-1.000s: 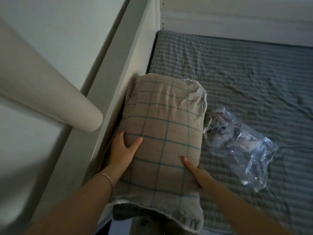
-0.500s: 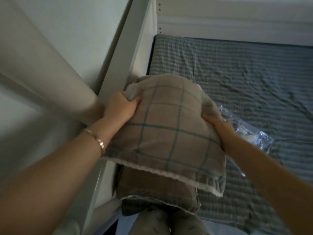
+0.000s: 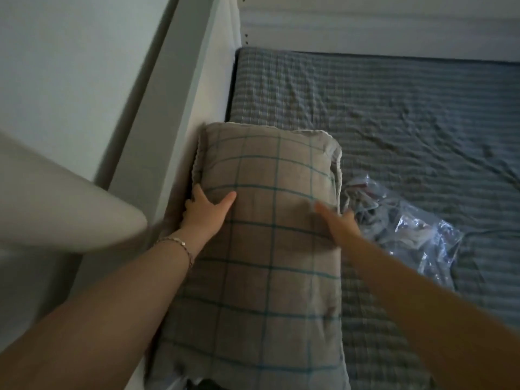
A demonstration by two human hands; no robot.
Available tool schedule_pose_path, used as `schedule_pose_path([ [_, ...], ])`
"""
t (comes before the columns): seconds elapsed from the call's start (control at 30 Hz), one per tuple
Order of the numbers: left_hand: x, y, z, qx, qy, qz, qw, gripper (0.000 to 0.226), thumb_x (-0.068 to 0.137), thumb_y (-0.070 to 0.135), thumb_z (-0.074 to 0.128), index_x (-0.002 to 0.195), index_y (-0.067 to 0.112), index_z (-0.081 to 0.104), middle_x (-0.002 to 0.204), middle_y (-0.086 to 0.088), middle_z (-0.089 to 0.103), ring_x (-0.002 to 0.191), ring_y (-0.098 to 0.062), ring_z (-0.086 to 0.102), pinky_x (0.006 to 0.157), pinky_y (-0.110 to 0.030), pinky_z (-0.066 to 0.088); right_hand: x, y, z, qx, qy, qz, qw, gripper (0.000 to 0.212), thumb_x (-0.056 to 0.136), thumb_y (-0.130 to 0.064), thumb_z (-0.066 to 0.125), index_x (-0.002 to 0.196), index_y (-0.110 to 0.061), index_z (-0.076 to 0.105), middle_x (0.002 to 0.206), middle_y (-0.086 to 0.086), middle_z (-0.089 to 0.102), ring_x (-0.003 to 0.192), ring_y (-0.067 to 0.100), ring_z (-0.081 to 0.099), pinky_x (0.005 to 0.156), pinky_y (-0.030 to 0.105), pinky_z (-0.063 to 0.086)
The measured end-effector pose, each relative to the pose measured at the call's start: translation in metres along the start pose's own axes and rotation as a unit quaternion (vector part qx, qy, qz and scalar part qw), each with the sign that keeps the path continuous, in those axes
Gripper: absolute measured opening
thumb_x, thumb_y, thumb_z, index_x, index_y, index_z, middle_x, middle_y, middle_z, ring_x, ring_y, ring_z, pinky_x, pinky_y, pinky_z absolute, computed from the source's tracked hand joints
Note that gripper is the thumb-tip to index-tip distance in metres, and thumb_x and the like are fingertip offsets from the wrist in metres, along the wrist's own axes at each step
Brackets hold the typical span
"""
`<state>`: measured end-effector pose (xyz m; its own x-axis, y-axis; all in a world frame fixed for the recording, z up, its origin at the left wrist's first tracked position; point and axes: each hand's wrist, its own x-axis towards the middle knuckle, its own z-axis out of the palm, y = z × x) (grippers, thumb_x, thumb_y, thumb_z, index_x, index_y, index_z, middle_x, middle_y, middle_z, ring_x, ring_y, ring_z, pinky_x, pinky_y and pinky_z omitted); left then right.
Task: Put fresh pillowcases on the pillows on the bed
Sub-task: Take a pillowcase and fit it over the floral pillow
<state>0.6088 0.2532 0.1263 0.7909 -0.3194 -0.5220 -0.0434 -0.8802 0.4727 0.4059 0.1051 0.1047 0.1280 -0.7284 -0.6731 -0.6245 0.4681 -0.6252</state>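
Observation:
A pillow (image 3: 267, 235) in a beige pillowcase with a teal grid lies lengthwise on the bed's left side, against the white bed frame (image 3: 194, 102). My left hand (image 3: 206, 212) holds its left edge, thumb spread on top and fingers tucked down between the pillow and the frame. My right hand (image 3: 339, 222), blurred, holds the right edge with its thumb on top and its fingers over the side. The pillowcase's trimmed hem shows at the far end.
A crumpled clear plastic bag (image 3: 408, 229) lies on the grey-blue striped sheet (image 3: 394, 122) just right of the pillow. A white rounded object (image 3: 70, 206) juts in from the left above the frame. A white wall panel runs behind the bed.
Half a second ago both hands held the pillow lifted and folded over. It now lies flat along the frame, with my hands lower on its sides.

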Motion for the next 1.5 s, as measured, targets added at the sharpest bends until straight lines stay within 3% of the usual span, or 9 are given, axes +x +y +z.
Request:
schedule_pose_path([
  [0.17, 0.043, 0.024, 0.017, -0.236, 0.044, -0.148, 0.959, 0.100, 0.062, 0.057, 0.075, 0.137, 0.003, 0.037, 0.132, -0.013, 0.050, 0.119, -0.031, 0.050, 0.094, -0.032, 0.041, 0.044, -0.029, 0.012, 0.147, -0.094, 0.100, 0.980, 0.094, 0.059, -0.059, 0.077, 0.135, -0.013, 0.044, 0.128, 0.011, 0.056, 0.111, 0.028, 0.057, 0.093, 0.043, 0.048],
  [0.3, 0.038, 0.028, 0.011, -0.304, 0.175, 0.064, 0.934, 0.020, 0.073, 0.013, 0.069, 0.092, 0.011, 0.063, 0.082, -0.003, 0.065, 0.075, -0.012, 0.057, 0.054, -0.010, 0.038, 0.046, -0.039, 0.013, 0.175, -0.054, -0.060, 0.981, 0.040, 0.063, -0.027, 0.082, 0.100, -0.027, 0.065, 0.094, 0.000, 0.071, 0.082, 0.016, 0.068, 0.066, 0.028, 0.054],
  [0.47, 0.027, 0.027, 0.017, -0.049, 0.142, 0.094, 0.984, 0.070, 0.083, 0.011, 0.063, 0.144, 0.011, 0.028, 0.146, -0.021, 0.027, 0.135, -0.027, 0.028, 0.109, -0.025, 0.021, 0.046, -0.028, 0.008, -0.021, 0.081, -0.123, 0.989, 0.053, 0.077, -0.012, 0.070, 0.125, -0.018, 0.050, 0.120, 0.011, 0.059, 0.113, 0.030, 0.054, 0.091, 0.033, 0.044],
  [0.6, 0.034, 0.063, 0.035, 0.149, 0.166, 0.369, 0.902, 0.063, 0.090, 0.042, 0.044, 0.146, 0.021, 0.023, 0.155, -0.016, 0.010, 0.142, -0.032, 0.008, 0.113, -0.046, 0.003, 0.049, -0.063, 0.046, -0.221, 0.127, -0.293, 0.922, 0.065, 0.087, -0.048, 0.048, 0.145, -0.029, 0.023, 0.153, 0.012, 0.018, 0.140, 0.030, 0.015, 0.113, 0.039, 0.011],
  [0.7, 0.065, 0.060, 0.063, 0.287, 0.063, 0.339, 0.894, 0.057, 0.092, 0.052, 0.022, 0.146, 0.040, 0.005, 0.157, -0.003, -0.005, 0.143, -0.026, -0.008, 0.111, -0.052, -0.009, 0.068, -0.073, 0.084, -0.385, 0.038, -0.364, 0.847, 0.063, 0.090, -0.059, 0.027, 0.147, -0.039, 0.008, 0.158, -0.001, -0.002, 0.144, 0.019, -0.007, 0.115, 0.041, -0.006],
  [1.03, 0.075, 0.029, 0.066, 0.305, 0.042, 0.312, 0.899, 0.060, 0.088, 0.054, 0.023, 0.146, 0.041, 0.009, 0.157, 0.005, -0.004, 0.143, -0.024, -0.011, 0.106, -0.064, -0.004, 0.052, -0.053, 0.097, -0.413, 0.009, -0.388, 0.824, 0.063, 0.091, -0.055, 0.027, 0.148, -0.029, 0.016, 0.157, 0.001, 0.006, 0.144, 0.018, -0.002, 0.115, 0.035, -0.004],
  [1.17, 0.001, -0.021, 0.053, 0.345, 0.013, 0.336, 0.876, 0.063, 0.081, 0.052, 0.027, 0.136, 0.028, 0.045, 0.148, -0.002, 0.036, 0.138, -0.034, 0.025, 0.098, -0.069, 0.020, -0.028, 0.014, 0.080, -0.430, -0.012, -0.396, 0.811, 0.071, 0.088, -0.059, 0.011, 0.146, -0.022, 0.025, 0.155, 0.000, 0.021, 0.143, 0.015, 0.011, 0.112, 0.027, -0.006],
  [1.33, 0.041, 0.008, 0.056, 0.349, -0.030, 0.240, 0.905, 0.054, 0.095, 0.051, 0.021, 0.146, 0.040, 0.006, 0.156, 0.010, -0.007, 0.142, -0.025, -0.013, 0.106, -0.065, -0.001, 0.010, -0.018, 0.095, -0.460, -0.028, -0.368, 0.807, 0.064, 0.096, -0.051, 0.021, 0.149, -0.019, 0.006, 0.158, 0.001, -0.001, 0.144, 0.014, -0.005, 0.114, 0.032, -0.005],
  [1.5, -0.011, 0.003, 0.058, 0.266, -0.003, 0.245, 0.932, 0.053, 0.093, 0.048, 0.027, 0.143, 0.031, 0.028, 0.157, 0.004, 0.008, 0.144, -0.024, 0.003, 0.110, -0.059, 0.005, -0.042, 0.014, 0.087, -0.432, -0.011, -0.324, 0.842, 0.065, 0.094, -0.048, 0.021, 0.149, -0.016, 0.010, 0.157, 0.008, 0.001, 0.144, 0.020, -0.004, 0.114, 0.036, -0.007],
])
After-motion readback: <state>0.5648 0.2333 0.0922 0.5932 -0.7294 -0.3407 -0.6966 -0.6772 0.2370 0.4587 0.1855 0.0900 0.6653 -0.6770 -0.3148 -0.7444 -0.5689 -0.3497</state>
